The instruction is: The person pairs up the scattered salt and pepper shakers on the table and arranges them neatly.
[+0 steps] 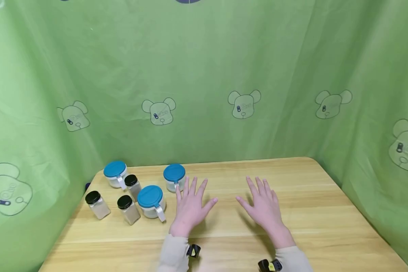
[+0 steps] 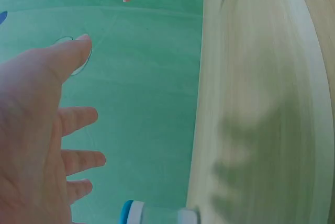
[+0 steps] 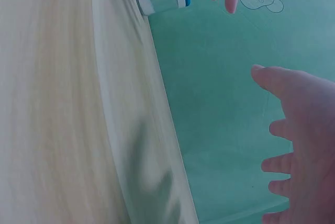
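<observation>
My left hand (image 1: 190, 209) hovers over the table with its fingers spread, holding nothing. Nearest to it are two blue-lidded jars with white handles: one jar (image 1: 150, 197) on its left, and another jar (image 1: 174, 173) just beyond its fingertips, partly covered by them. Over the middle of the table, my right hand (image 1: 264, 207) is likewise spread and holds nothing. A third blue-lidded jar (image 1: 115, 170) stands at the back left. Among these are three black-lidded jars, a left one (image 1: 98, 206), a front one (image 1: 129, 210) and a back one (image 1: 133, 185).
The wooden table (image 1: 326, 211) has rounded back corners. A green curtain (image 1: 197, 68) printed with bear faces hangs behind it and along both sides. All the jars stand on the table's left half.
</observation>
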### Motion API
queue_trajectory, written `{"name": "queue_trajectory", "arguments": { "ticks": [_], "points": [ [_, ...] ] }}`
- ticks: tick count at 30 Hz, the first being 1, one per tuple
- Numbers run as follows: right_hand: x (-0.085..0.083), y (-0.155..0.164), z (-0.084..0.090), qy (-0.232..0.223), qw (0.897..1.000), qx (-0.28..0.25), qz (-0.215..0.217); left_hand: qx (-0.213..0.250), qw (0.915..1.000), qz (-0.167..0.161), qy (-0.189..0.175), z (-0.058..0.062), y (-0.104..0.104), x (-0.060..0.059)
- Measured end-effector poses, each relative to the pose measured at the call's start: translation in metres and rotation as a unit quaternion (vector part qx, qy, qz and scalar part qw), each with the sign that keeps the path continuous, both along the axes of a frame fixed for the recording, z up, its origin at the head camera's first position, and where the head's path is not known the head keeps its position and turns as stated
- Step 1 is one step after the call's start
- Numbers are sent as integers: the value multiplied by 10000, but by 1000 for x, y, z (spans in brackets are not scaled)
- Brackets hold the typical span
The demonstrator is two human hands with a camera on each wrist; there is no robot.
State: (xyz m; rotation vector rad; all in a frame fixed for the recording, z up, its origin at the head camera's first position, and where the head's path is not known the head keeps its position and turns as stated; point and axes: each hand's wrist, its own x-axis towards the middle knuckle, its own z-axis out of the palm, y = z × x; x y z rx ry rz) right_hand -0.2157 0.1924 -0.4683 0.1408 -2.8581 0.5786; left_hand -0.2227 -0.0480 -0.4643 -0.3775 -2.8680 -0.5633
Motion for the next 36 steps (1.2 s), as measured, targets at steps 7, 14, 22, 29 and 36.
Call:
{"name": "queue_trajectory", "arguments": {
  "ticks": [7,14,22,29,36],
  "points": [
    [2,-3,1,134,9999,72,20,-234,9991,-112,348,4,-7,5],
    [3,-9,2,294,9995,49,79,-446,9968,-277,611,4,-17,13],
    [3,-16,0,476,9987,88,134,-602,9902,-533,1141,5,-34,16],
    [3,-27,-4,857,9960,-25,244,-738,9737,-882,1968,9,-51,16],
    [4,-38,-8,1204,9916,-88,473,-651,9495,-1151,2847,11,-70,12]
  ]
}}
